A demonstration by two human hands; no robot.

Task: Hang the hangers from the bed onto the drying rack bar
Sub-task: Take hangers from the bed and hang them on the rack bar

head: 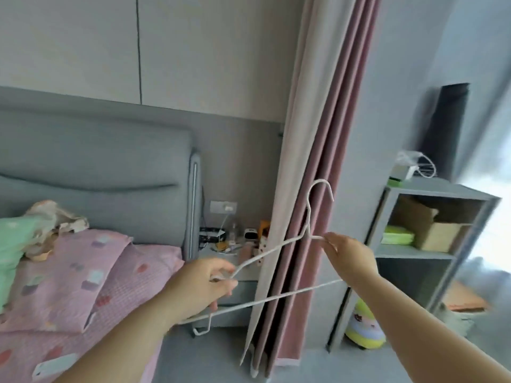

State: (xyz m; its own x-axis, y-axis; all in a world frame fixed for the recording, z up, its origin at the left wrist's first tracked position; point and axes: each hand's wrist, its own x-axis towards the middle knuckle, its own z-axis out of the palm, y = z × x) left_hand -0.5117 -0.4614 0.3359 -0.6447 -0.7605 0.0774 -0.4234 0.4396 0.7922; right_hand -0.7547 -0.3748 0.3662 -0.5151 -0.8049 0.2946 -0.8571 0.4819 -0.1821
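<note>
**Fig. Hanger carried in two hands in front of the curtain.** A white wire hanger (265, 255) is held in the air across the lower folds of the curtain (312, 189). It is clear of the bed (69, 272), which lies to the left of the curtain. Its hook (320, 183) is turned upward and shows against the curtain's pink pleats.

The left hand (204, 283) is seen left of the curtain, with its fingers curled round the hanger's left shoulder end. The right hand (351, 255) is seen just right of the curtain, pinching the wire beside the neck between thumb and fingertips. Both forearms are extended forward and slightly upward, the right reaching further.

A short bent piece of wire hangs below the left hand. Whether it belongs to a second hanger cannot be told. The drying rack bar is not in view. A grey shelf unit (431, 244) stands to the right of the curtain.

The step in hand is judged to be the carry toward the bar. It is best done with the hook kept upright and its opening turned toward the bar. The neck pinch would be used for steering, and the left grip released only once the hook is seated. The wire should be kept from snagging the curtain folds.
</note>
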